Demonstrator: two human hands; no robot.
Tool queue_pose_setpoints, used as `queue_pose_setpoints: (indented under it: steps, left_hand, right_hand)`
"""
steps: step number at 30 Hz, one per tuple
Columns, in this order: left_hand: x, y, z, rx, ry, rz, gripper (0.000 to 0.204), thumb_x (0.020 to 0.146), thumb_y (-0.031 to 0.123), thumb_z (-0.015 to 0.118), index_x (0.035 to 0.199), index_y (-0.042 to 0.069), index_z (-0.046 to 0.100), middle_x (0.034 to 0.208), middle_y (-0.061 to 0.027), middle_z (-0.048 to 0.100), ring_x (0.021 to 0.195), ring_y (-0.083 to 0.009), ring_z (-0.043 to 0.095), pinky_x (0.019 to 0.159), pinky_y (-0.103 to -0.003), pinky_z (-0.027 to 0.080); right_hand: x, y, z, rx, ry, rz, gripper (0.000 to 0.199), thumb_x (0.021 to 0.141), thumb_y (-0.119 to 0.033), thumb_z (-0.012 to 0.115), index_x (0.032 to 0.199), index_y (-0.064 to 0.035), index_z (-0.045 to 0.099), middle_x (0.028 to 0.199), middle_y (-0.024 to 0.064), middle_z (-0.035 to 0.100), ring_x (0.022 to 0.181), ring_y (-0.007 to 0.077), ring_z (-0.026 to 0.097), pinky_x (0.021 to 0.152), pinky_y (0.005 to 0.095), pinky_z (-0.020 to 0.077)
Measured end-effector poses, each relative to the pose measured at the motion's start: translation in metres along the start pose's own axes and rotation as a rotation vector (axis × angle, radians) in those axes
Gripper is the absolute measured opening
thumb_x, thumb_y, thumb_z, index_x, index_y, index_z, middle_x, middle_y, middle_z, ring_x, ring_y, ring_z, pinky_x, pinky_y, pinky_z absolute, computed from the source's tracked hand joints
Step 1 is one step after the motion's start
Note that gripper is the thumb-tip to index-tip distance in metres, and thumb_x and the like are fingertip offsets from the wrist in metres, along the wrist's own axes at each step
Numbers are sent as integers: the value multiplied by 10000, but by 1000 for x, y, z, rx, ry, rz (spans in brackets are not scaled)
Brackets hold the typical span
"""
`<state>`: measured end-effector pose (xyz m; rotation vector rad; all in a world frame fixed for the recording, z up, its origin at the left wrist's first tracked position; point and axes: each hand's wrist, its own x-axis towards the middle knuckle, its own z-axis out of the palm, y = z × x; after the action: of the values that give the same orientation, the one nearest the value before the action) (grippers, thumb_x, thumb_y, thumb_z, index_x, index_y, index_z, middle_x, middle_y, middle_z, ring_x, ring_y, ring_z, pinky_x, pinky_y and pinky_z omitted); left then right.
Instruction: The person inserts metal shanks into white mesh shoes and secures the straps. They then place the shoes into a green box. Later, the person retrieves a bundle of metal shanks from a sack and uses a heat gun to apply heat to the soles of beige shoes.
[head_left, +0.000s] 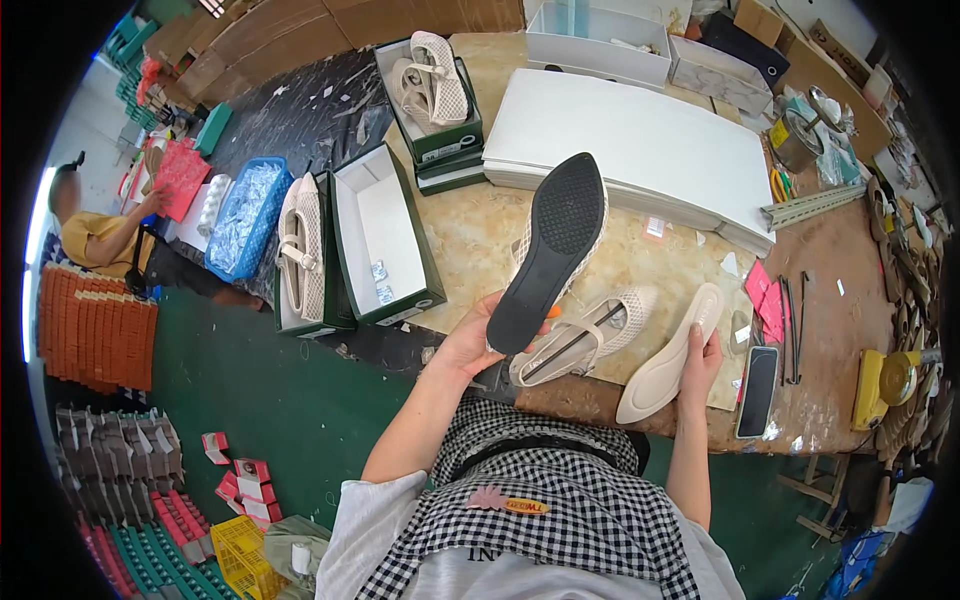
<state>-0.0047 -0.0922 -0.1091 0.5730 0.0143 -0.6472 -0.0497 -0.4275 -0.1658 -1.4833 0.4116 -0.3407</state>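
Head view: a person in a checked apron (560, 470) works at a cluttered desk (465, 250), both hands full. The left hand (468, 335) has its fingers clamped on the heel end of a shoe (550, 240), held up over the desk with its black sole facing the camera. The right hand (700, 362) pinches a beige insole (660, 375) by its edge, thumb and fingers closed on it near the desk's front edge. Between the hands, a mesh strap shoe (590, 340) lies on the desk.

To the left, three dark green shoeboxes stand uncovered. The middle box (375, 220), white inside, holds just a few small packets (382, 282) near its front end. Beside it, the left box (340, 308) carries cream mesh shoes (300, 245). Behind, the upper box (452, 143) bears another cream pair (437, 85) and sits on a further green box piece (455, 178). Farther left, a blue basket (232, 268) is heaped with clear plastic packs (252, 210).

At the back, a white box (598, 62) contains small items too blurred to name, next to a marbled box (715, 83). A stack of white boards (630, 140) fills the middle; a phone (757, 390) lies at right.
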Motion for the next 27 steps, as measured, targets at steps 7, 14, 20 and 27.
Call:
queue_pose_setpoints:
  steps: [7, 14, 20, 27]
  left_hand:
    - [5, 2, 18, 184, 53, 4, 406, 875, 147, 665, 1229, -22, 560, 1131, -252, 619, 873, -242, 685, 654, -326, 613]
    - [4, 1, 17, 275, 196, -32, 346, 888, 70, 607, 1222, -15, 580, 1124, -178, 651, 868, -203, 681, 687, -311, 578]
    - [4, 4, -34, 1234, 524, 497, 434, 905, 174, 601, 1321, 68, 545, 1236, -113, 628, 1106, -186, 588, 932, -297, 459]
    - [-30, -11, -12, 1644, 614, 421, 445, 905, 257, 582, 1345, 215, 534, 986, -186, 645, 884, -349, 627, 770, -384, 505]
  right_hand:
    - [4, 1, -4, 21, -5, 13, 325, 977, -169, 537, 1217, 50, 549, 1075, 80, 648, 913, 95, 589, 800, 240, 468]
    - [11, 18, -15, -235, 55, 46, 315, 963, -181, 567, 1185, 41, 565, 1024, 66, 646, 911, 101, 577, 798, 251, 470]
    - [23, 53, -34, -465, 8, -48, 348, 970, -257, 559, 1086, 70, 577, 994, 132, 624, 898, 186, 547, 814, 328, 455]
    - [-1, 4, 4, -129, 47, -24, 397, 975, -293, 542, 1196, 37, 539, 1096, 122, 608, 961, 189, 560, 879, 319, 454]
